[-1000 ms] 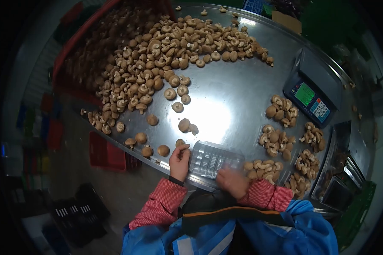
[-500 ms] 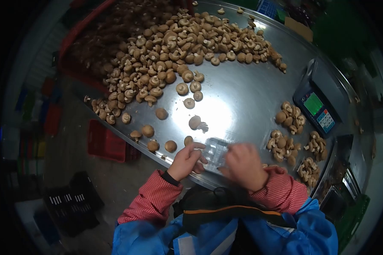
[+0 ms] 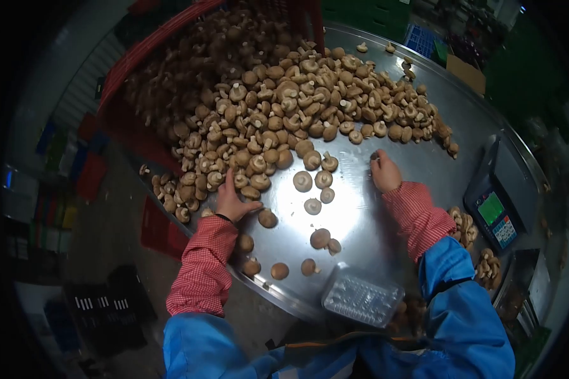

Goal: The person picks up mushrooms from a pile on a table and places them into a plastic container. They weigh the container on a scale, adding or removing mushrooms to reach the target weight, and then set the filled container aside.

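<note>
Mushrooms (image 3: 297,95) lie heaped across the far and left side of the metal table. At the heap's near left edge my left hand (image 3: 231,201) touches them, fingers stretched forward and thumb spread wide to the right. My right hand (image 3: 385,174) is over bare metal just short of the heap, its fingers curled in; whatever they may hold is hidden. Between my arms, by the front edge, sits a clear plastic tray (image 3: 363,298) with a ribbed bottom and nothing visible in it. Several loose mushrooms (image 3: 303,182) are scattered between the hands and the tray.
A red crate (image 3: 117,95) lies tipped at the far left, mushrooms spilling from it. On the right stands a scale (image 3: 496,215) with a green display. Mushroom piles (image 3: 464,227) lie beside it, partly behind my right arm. A metal rim (image 3: 278,295) borders the table.
Both hands have left the clear tray and reached forward, the left to the heap and the right toward its near side. The camera view has shifted, so the table appears lower.
</note>
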`<state>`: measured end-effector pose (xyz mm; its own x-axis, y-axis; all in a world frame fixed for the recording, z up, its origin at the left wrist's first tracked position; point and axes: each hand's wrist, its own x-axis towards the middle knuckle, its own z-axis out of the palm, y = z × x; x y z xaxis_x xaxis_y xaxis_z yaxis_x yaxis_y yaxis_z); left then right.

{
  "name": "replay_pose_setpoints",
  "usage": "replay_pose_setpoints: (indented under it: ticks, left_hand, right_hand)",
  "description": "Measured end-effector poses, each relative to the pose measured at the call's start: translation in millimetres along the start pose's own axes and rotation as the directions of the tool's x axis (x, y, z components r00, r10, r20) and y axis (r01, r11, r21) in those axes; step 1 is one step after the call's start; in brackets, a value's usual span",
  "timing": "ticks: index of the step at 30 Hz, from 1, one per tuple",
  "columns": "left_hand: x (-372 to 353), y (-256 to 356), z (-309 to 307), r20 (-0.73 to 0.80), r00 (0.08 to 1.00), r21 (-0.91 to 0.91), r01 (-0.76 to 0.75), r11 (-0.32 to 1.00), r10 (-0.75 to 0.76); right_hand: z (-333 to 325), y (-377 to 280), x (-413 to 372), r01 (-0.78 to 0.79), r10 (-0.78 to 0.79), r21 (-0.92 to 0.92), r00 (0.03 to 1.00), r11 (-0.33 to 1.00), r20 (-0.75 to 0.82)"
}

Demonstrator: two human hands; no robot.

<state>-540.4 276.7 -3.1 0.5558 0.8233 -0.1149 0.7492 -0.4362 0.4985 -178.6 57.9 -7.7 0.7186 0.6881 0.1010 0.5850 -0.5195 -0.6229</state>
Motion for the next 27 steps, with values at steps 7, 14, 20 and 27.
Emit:
replay_pose_setpoints:
  ticks: [7, 14, 20, 27]
  left_hand:
    - [19, 73, 33, 0.022, 0.975, -0.201, -0.210, 0.957, 0.219]
    - [10, 132, 62, -0.048, 0.992, -0.412, -0.125, 0.903, 0.116]
    - [-12, 182, 83, -0.059, 0.995, -0.424, -0.098, 0.900, 0.080]
    - [-32, 238, 49, 0.137, 0.985, -0.039, -0.098, 0.994, 0.102]
  right_hand:
    - [63, -66, 16, 0.094, -0.129, 0.208, 0.978, 0.974, 0.164]
    - [87, -30, 16, -0.207, 0.007, 0.601, 0.948, 0.772, 0.317]
    - [67, -38, -12, -0.330, 0.045, 0.837, 0.937, 0.436, 0.346]
    - [43, -27, -29, -0.522, 0.083, 0.825, 0.852, 0.214, 0.518]
